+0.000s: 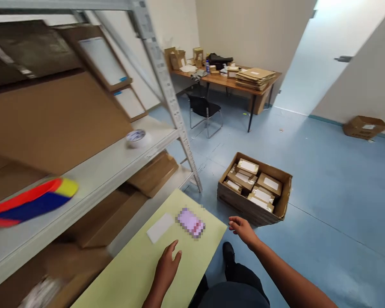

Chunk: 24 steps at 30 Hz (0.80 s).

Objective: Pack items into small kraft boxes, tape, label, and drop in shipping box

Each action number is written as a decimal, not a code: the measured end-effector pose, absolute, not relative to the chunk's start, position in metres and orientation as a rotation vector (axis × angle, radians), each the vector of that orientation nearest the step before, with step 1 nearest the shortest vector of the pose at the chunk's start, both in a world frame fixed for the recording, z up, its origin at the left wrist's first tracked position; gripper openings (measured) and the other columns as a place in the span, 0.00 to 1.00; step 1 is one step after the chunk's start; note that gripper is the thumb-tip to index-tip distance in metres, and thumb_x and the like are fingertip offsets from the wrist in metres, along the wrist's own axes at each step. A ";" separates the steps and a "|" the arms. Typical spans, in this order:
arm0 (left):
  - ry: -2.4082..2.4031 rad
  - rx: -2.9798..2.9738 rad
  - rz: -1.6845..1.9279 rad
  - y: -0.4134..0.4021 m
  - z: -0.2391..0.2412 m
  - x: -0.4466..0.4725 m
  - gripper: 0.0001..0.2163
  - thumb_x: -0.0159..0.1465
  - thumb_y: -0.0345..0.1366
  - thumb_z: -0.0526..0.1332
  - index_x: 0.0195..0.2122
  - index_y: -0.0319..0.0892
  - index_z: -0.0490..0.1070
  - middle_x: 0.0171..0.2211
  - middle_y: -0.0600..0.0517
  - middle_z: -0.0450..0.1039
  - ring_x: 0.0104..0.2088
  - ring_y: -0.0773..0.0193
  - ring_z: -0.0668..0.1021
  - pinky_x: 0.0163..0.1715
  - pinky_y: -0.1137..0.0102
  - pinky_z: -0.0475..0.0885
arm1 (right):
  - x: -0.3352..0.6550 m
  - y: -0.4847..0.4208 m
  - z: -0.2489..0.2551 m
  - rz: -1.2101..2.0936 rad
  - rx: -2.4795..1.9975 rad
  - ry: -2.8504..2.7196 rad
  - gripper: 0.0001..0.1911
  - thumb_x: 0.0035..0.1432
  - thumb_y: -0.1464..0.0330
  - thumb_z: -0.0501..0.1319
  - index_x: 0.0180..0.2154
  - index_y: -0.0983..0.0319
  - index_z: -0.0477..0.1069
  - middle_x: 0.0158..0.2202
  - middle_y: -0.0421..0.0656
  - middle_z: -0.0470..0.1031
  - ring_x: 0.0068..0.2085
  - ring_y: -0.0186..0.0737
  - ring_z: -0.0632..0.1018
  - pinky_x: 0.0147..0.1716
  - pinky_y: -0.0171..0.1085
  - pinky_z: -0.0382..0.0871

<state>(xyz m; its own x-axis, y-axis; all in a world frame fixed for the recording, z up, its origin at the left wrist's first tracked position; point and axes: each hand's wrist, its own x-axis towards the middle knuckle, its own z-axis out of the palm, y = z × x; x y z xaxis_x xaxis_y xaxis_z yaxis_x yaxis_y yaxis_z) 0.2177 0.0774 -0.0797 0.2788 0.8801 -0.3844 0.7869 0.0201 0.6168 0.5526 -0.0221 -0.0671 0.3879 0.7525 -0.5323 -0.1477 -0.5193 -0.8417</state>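
Note:
My left hand is over the pale yellow tabletop, thumb and fingers apart, with nothing in it. Just ahead of it lies a white slip of paper. To the right of the slip is a pixelated purple-pink object that looks like a phone. Beyond the table's right corner, my right hand hangs in the air with loosely bent fingers and no object visible in it. It is close to an open carton on the floor, which contains several small taped boxes with white labels.
A metal shelf on the left bears cardboard, a tape roll and a blurred red, blue and yellow item. Farther back are a black chair and a wooden desk with flattened cardboard. Another carton sits by the right wall.

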 end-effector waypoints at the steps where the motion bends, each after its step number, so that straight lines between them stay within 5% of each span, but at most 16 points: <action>1: 1.538 1.816 0.087 0.076 -0.082 0.206 0.27 0.63 0.43 0.52 0.61 0.36 0.67 0.61 0.41 0.71 0.62 0.53 0.73 0.61 0.59 0.68 | 0.538 -0.015 -0.063 1.278 -1.749 -0.584 0.27 0.52 0.53 0.63 0.48 0.64 0.76 0.45 0.50 0.81 0.43 0.48 0.82 0.39 0.43 0.73; 9: 1.605 2.251 -0.286 0.138 -0.100 0.174 0.31 0.63 0.31 0.54 0.69 0.36 0.55 0.71 0.36 0.54 0.70 0.48 0.60 0.64 0.57 0.60 | 0.411 0.023 -0.056 1.391 -1.763 -1.020 0.24 0.55 0.54 0.62 0.46 0.64 0.77 0.41 0.49 0.82 0.42 0.48 0.81 0.42 0.45 0.74; 20: 1.613 2.284 -0.218 0.120 -0.117 0.117 0.13 0.66 0.30 0.57 0.52 0.42 0.71 0.59 0.40 0.67 0.60 0.50 0.68 0.60 0.57 0.62 | 0.329 -0.001 -0.084 1.552 -1.913 -1.269 0.20 0.59 0.60 0.59 0.48 0.64 0.78 0.38 0.48 0.82 0.42 0.48 0.82 0.43 0.45 0.74; 24: 1.669 2.227 -0.203 0.130 -0.115 0.105 0.24 0.61 0.30 0.67 0.58 0.44 0.66 0.58 0.42 0.68 0.59 0.50 0.68 0.56 0.60 0.65 | 0.318 0.014 -0.093 1.482 -1.976 -1.322 0.18 0.58 0.62 0.60 0.47 0.62 0.79 0.41 0.48 0.82 0.46 0.49 0.81 0.47 0.45 0.73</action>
<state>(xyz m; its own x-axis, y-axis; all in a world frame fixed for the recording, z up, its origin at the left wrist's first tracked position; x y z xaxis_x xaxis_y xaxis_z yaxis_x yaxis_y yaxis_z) 0.1054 0.1296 -0.1145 0.2958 0.9007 -0.3182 0.9507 -0.2451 0.1901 0.3182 0.0140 -0.0927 0.0237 0.8231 -0.5673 0.4698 -0.5101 -0.7205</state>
